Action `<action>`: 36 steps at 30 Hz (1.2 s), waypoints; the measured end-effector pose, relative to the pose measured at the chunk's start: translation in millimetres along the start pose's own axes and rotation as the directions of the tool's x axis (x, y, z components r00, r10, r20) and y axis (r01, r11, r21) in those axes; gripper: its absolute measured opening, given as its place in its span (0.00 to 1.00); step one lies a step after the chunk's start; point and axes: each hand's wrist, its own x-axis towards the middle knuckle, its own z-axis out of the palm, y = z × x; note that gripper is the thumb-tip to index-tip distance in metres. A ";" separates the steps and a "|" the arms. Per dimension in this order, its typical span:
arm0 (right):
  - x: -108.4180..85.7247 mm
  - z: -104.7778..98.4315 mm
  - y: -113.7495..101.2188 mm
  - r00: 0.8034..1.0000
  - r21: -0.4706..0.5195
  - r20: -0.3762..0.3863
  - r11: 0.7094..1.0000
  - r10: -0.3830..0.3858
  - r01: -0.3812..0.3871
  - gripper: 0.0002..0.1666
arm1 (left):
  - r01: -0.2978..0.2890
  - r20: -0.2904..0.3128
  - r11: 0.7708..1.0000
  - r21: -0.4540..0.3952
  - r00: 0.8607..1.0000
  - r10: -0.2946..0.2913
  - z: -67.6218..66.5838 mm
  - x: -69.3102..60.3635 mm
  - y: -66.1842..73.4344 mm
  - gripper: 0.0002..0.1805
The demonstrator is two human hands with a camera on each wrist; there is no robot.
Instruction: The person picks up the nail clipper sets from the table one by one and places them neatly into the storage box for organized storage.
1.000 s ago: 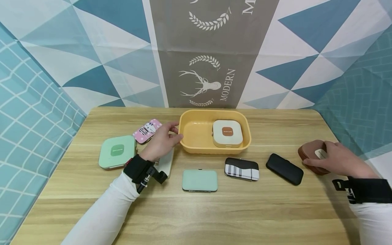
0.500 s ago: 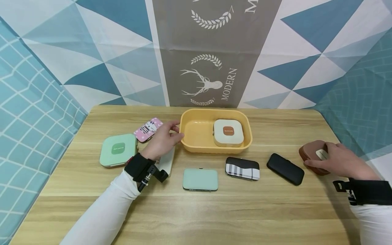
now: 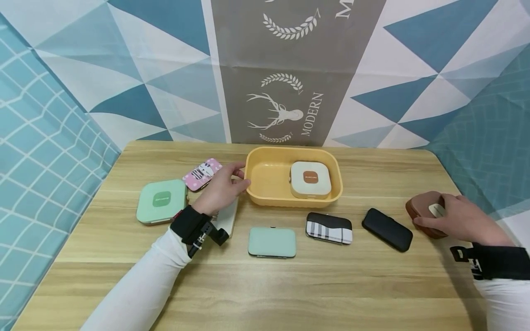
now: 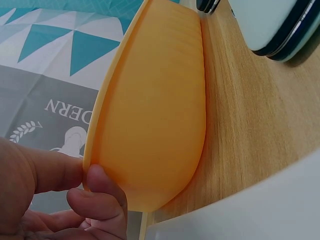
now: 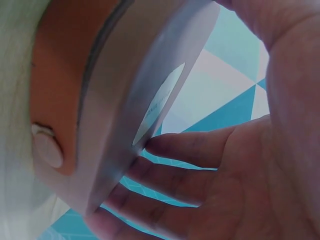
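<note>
Fingers at left pinch the basket; right fingers, spread, seemingly grip a partly hidden brown case.

Looks like a makeshift tabletop booth: patterned sheets screen a wood-grain table.

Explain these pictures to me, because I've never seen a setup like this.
There's no machine here: a person works bare-handed. The wide picture is taken from the head, looking forward and down; one close-up comes from each wrist, where black bands sit.

The left grip pinches the rim of a yellow basket with a white case inside. The right grip holds a brown case.

On the wooden table lie a square green case, and pink, flat mint, black-and-plaid and black cases, plus something white partly hidden by the left hand and wrist.
</note>
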 end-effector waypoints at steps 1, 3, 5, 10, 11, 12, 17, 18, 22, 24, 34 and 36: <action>0.3 0.2 0.1 1.000 0.000 0.000 1.000 0.002 -0.002 0.66 | -0.003 -0.001 1.000 0.002 1.000 0.003 0.0 -0.1 0.1 0.31; 1.2 0.1 0.6 1.000 0.003 0.002 1.000 0.004 -0.004 0.66 | -0.009 0.000 1.000 0.005 1.000 0.009 0.1 0.2 -1.1 0.31; 2.1 0.0 1.1 1.000 0.006 0.001 1.000 0.001 -0.001 0.65 | -0.013 0.001 1.000 0.011 1.000 0.013 0.0 0.3 -2.2 0.31; 1.7 0.8 2.1 1.000 0.013 -0.021 1.000 -0.008 0.008 0.64 | -0.019 0.001 1.000 0.021 1.000 0.019 0.0 0.4 -2.6 0.31; 1.6 1.2 1.9 1.000 0.013 -0.027 1.000 -0.007 0.008 0.64 | -0.020 0.000 1.000 0.022 1.000 0.020 0.0 0.4 -2.6 0.31; 1.4 1.6 1.9 1.000 0.014 -0.031 1.000 -0.007 0.007 0.63 | -0.020 0.001 1.000 0.024 1.000 0.020 0.2 0.6 -2.6 0.31; 2.4 2.5 1.5 0.999 0.017 -0.039 1.000 -0.005 0.006 0.62 | -0.017 0.000 1.000 0.025 1.000 0.017 0.6 0.6 -2.2 0.31; 2.7 2.3 1.5 0.999 0.018 -0.040 1.000 -0.004 0.005 0.62 | -0.016 -0.001 1.000 0.026 1.000 0.016 0.7 0.7 -2.1 0.31; 3.6 1.0 1.4 0.998 0.018 -0.056 1.000 0.001 0.000 0.62 | -0.013 -0.005 1.000 0.028 1.000 0.013 0.5 0.4 -1.3 0.31; 4.0 0.3 1.9 0.998 0.018 -0.064 1.000 0.002 -0.001 0.62 | -0.010 -0.006 1.000 0.026 1.000 0.010 0.3 0.4 -1.1 0.31; 2.5 -3.6 1.6 0.996 0.020 -0.093 1.000 -0.006 0.008 0.62 | -0.004 -0.010 1.000 0.030 1.000 0.004 0.5 1.0 -1.2 0.31; 2.1 -5.3 0.7 0.996 0.018 -0.092 1.000 -0.005 0.007 0.62 | 0.001 -0.009 1.000 0.027 1.000 0.000 0.5 1.0 -0.8 0.32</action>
